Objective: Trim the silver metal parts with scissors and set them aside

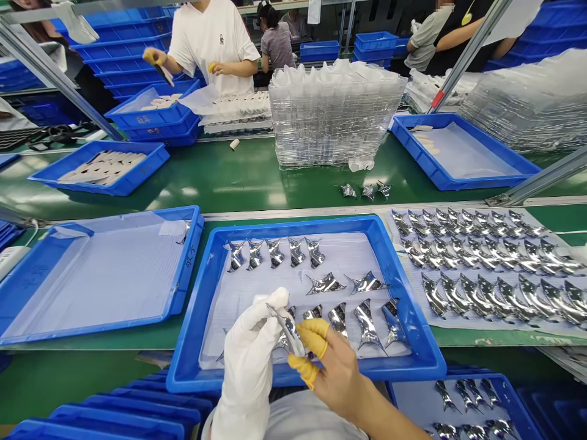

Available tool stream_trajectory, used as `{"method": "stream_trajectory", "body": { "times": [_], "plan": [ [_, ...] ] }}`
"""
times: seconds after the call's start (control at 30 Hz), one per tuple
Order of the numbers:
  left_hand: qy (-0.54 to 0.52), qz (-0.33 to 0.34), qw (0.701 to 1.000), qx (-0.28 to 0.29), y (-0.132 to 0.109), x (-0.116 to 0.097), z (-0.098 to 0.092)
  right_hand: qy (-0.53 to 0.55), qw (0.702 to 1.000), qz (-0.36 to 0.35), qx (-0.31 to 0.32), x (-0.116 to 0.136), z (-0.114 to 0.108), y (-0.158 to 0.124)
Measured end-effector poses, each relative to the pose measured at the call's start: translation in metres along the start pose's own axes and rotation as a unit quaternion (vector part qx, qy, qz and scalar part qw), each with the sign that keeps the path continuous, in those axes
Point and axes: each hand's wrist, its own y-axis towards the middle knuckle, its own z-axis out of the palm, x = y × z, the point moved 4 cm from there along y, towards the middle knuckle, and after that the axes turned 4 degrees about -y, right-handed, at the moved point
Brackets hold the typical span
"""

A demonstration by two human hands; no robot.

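Note:
My left hand, in a white glove, grips a shiny chrome part with curved, pointed ends. Yellow finger cots cover the thumb and fingertips of my right hand, which pinches the lower end of that same piece. Both hands are over the near side of a blue tray lined with white sheet. Similar chrome parts lie in rows in the tray, some partly hidden behind my hands.
Right of the tray, many chrome parts lie in rows on white sheet. A lined blue tray stands left. Clear plastic trays are stacked beyond three loose chrome pieces. A person works opposite. Metal posts flank the bench.

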Motion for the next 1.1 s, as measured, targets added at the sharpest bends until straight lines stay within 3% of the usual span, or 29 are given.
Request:
{"method": "stream_trajectory", "body": {
  "times": [0.17,0.27,0.37,0.47,0.63,0.73,0.8,0.9,1.1],
  "plan": [
    [-0.031,-0.062,0.997,-0.021,0.0,0.003,0.005,-0.058,0.997,-0.047,0.008,-0.001,0.004,-0.009],
    [-0.009,-0.045,0.999,0.002,0.004,0.0,0.007,-0.074,0.996,-0.043,-0.002,-0.003,0.004,-0.013],
    [0.041,0.009,0.999,-0.002,0.007,-0.003,0.002,-0.07,0.997,-0.04,-0.01,-0.004,0.002,-0.011],
    [0.099,0.085,0.991,-0.027,0.004,-0.008,-0.005,0.003,1.0,0.014,-0.009,-0.009,0.001,-0.004],
    [0.163,0.261,0.951,0.04,-0.008,-0.026,0.003,0.156,0.978,0.139,0.006,-0.025,0.005,0.006],
    [0.178,0.303,0.934,0.064,-0.012,-0.035,0.01,0.212,0.962,0.172,0.022,-0.029,0.005,0.006],
    [0.158,0.291,0.942,0.065,-0.01,-0.037,0.012,0.224,0.956,0.19,0.029,-0.028,0.003,0.006],
    [0.105,0.218,0.968,0.059,-0.002,-0.034,0.012,0.26,0.936,0.231,0.047,-0.024,0.0,0.005],
    [0.042,0.093,0.995,0.004,0.012,-0.023,0.004,0.397,0.854,0.326,0.084,-0.019,0.004,-0.004]
  ]
}}
